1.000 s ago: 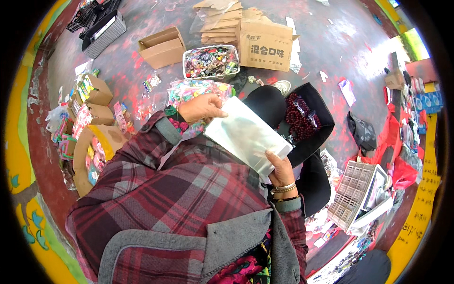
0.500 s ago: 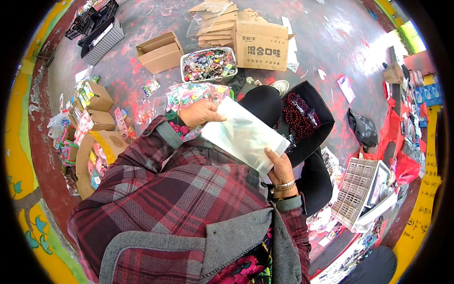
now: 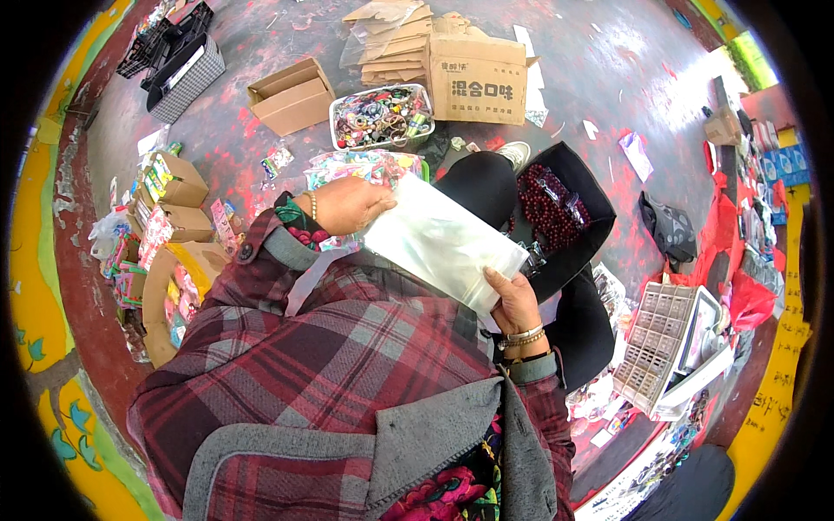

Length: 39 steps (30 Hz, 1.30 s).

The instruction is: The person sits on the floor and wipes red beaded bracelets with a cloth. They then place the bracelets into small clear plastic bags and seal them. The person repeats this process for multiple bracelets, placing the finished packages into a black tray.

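Observation:
A stack of clear plastic bags (image 3: 443, 246) stretches flat between my two hands above my lap. My left hand (image 3: 349, 206) is closed on its upper left end, thumb and fingers pinching the edge. At the lower right end my right hand (image 3: 516, 306) grips the stack, its thumb lying on top. Just right of the bags, a black open box (image 3: 593, 227) rests against my leg with dark red bead strings (image 3: 553, 211) inside. Beyond my left hand lies a heap of colourful packaged items (image 3: 365, 167), partly covered by the hand.
A white basket (image 3: 334, 139) of mixed hair ties stands ahead, beside an open cardboard box (image 3: 300, 108) and an upright carton (image 3: 478, 82). Flattened cardboard (image 3: 395, 43) is piled behind. At right is a beige plastic crate (image 3: 656, 347); at left, cartons (image 3: 178, 187) of goods.
My left hand has shifted slightly left and down, and its wrist has turned so that a bracelet now shows. The bags have moved a little to the left. My right hand keeps its grip.

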Motion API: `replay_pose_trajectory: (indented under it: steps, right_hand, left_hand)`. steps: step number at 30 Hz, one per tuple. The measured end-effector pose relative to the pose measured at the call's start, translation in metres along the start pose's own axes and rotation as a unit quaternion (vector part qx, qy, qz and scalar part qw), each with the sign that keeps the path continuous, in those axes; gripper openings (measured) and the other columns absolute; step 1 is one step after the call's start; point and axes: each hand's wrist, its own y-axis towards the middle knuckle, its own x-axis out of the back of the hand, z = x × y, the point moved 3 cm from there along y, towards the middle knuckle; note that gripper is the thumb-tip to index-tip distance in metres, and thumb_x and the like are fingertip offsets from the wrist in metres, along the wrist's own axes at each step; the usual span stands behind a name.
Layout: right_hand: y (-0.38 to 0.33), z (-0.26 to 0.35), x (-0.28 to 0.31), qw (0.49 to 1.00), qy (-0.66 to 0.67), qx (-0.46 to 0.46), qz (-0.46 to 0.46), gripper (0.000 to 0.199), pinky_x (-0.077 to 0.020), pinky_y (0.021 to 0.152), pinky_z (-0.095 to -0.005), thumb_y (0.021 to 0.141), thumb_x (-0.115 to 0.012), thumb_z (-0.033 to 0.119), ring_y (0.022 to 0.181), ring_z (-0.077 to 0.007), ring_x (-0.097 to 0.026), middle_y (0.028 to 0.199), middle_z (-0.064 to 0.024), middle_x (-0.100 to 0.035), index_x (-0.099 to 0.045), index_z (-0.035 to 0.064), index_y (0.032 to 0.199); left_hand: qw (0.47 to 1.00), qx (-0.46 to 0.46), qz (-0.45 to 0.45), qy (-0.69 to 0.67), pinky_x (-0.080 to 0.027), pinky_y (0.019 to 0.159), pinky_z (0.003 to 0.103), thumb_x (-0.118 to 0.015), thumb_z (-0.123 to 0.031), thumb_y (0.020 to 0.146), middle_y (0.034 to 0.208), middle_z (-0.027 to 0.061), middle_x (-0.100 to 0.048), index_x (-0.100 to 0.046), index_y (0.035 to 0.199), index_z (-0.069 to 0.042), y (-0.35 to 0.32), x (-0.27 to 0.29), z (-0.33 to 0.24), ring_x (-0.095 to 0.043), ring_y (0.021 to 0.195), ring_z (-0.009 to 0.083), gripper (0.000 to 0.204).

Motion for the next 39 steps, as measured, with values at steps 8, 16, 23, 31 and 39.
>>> replay_pose_trajectory:
  steps: [8,16,23,31,39]
  right_hand:
    - [-0.003,0.002,-0.004,1.000,0.006,-0.002,0.001,0.027,-0.0489,0.081,-0.0301,0.084,-0.058,0.008,0.092,-0.0176,-0.059,0.104,-0.0074,-0.060,-0.054,0.0001,0.110]
    - [-0.005,0.002,-0.004,1.000,0.018,-0.004,-0.002,0.026,-0.0499,0.078,-0.0301,0.085,-0.059,0.008,0.090,-0.0174,-0.060,0.102,-0.0073,-0.061,-0.055,-0.0004,0.109]
    - [0.000,-0.003,0.000,1.000,0.029,-0.011,-0.002,0.031,-0.0487,0.082,-0.0315,0.084,-0.059,0.011,0.093,-0.0189,-0.059,0.106,-0.0084,-0.059,-0.053,-0.0015,0.112]
    - [0.000,-0.003,0.001,0.999,0.029,-0.021,0.004,0.035,-0.0481,0.083,-0.0324,0.084,-0.060,0.013,0.095,-0.0200,-0.058,0.108,-0.0090,-0.058,-0.050,-0.0020,0.115]
    - [0.001,-0.005,0.003,0.999,0.036,-0.032,0.003,0.037,-0.0473,0.086,-0.0353,0.084,-0.060,0.014,0.098,-0.0219,-0.058,0.110,-0.0102,-0.058,-0.049,-0.0016,0.116]
  left_hand:
    - [0.968,-0.027,-0.167,0.188,-0.047,0.058,0.037,-0.057,-0.018,0.079,0.073,0.0092,-0.062,-0.063,0.077,-0.008,-0.010,0.033,-0.056,-0.059,0.070,0.0253,0.011]
    - [0.936,-0.161,-0.292,0.109,-0.048,0.061,0.030,-0.059,-0.006,0.076,0.076,0.0077,-0.061,-0.060,0.080,-0.003,-0.008,0.033,-0.076,-0.059,0.067,0.0239,0.005]
    - [0.906,0.029,-0.175,-0.383,-0.048,0.061,0.026,-0.047,-0.007,0.089,0.074,0.0079,-0.061,-0.052,0.088,0.000,0.000,0.001,-0.033,-0.060,0.066,0.0162,0.009]
    - [0.824,0.098,-0.118,-0.545,-0.050,0.061,0.027,-0.049,-0.009,0.089,0.077,0.0107,-0.062,-0.052,0.088,0.001,0.001,-0.006,-0.004,-0.063,0.070,0.0185,0.011]
    - [0.820,0.107,-0.131,-0.547,-0.046,0.054,0.022,-0.053,-0.011,0.088,0.077,0.0066,-0.061,-0.053,0.089,-0.002,-0.011,0.019,0.009,-0.065,0.070,0.0192,0.009]
